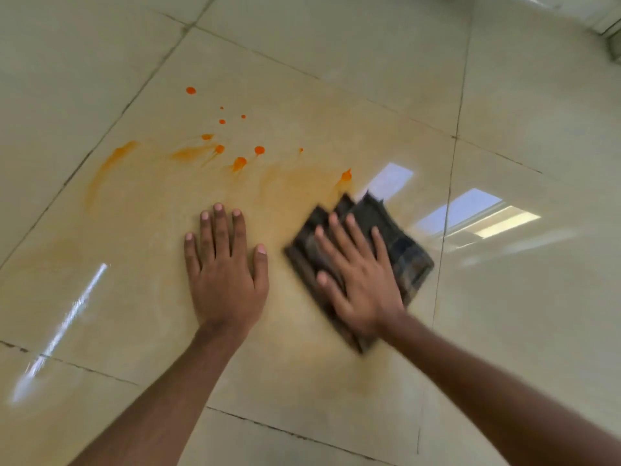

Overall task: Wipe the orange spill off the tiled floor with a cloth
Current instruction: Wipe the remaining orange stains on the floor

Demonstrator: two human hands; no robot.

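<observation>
The right hand (356,284), fingers spread and straight, presses flat on the dark checked folded cloth (401,237) lying on the cream tiled floor (336,79), likely so the whole palm bears down evenly for the wipe, while the left hand (225,267) rests flat on bare tile just beside it, fingers close together, apparently propping the person's weight. The orange spill (239,162), drops and pale smears, lies just beyond both hands, its nearest drop just beside the cloth's far corner; no brand, label or writing shows
</observation>
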